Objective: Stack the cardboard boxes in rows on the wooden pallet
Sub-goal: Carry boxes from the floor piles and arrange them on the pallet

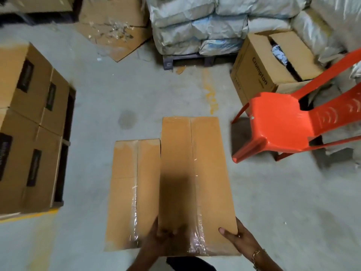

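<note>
Head view: your left hand and right hand each grip the near corners of the long taped box between them, right thumb on top. It looks stiff, bulky, probably weighty; avoid the slick tape, hold bare cardboard underneath.

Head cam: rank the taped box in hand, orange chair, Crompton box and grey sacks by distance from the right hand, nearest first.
1. taped box: the right hand grips its near right corner.
2. orange chair: ahead, to the right.
3. Crompton box: behind the chair, on the right.
4. grey sacks: far back, centre.
</note>
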Available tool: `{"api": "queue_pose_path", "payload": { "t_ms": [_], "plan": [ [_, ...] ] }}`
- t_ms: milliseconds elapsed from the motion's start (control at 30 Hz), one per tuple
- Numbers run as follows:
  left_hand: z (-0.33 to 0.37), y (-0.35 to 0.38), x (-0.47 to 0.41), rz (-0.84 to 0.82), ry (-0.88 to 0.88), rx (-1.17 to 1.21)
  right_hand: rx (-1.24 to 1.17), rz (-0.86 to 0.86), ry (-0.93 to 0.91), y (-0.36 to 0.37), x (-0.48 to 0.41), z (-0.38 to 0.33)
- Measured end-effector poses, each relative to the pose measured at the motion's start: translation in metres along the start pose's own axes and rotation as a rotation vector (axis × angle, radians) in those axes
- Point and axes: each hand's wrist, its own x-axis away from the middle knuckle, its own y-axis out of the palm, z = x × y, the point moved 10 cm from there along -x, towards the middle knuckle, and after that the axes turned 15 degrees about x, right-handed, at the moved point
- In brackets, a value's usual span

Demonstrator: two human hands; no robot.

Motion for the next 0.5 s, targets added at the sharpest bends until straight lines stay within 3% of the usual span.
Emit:
{"api": "queue_pose_path", "payload": {
  "t_ms": [200,500],
  "plan": [
    [0.055,-0.042,0.058,0.034,0.166,0.074,-0.142,0.113,-0.086,0.004,0.063,-0.067],
    [0.052,-0.173,0.159,0.063,0.356,0.106,0.0,0.157,-0.247,0.08,0.152,-0.141]
  ]
}}
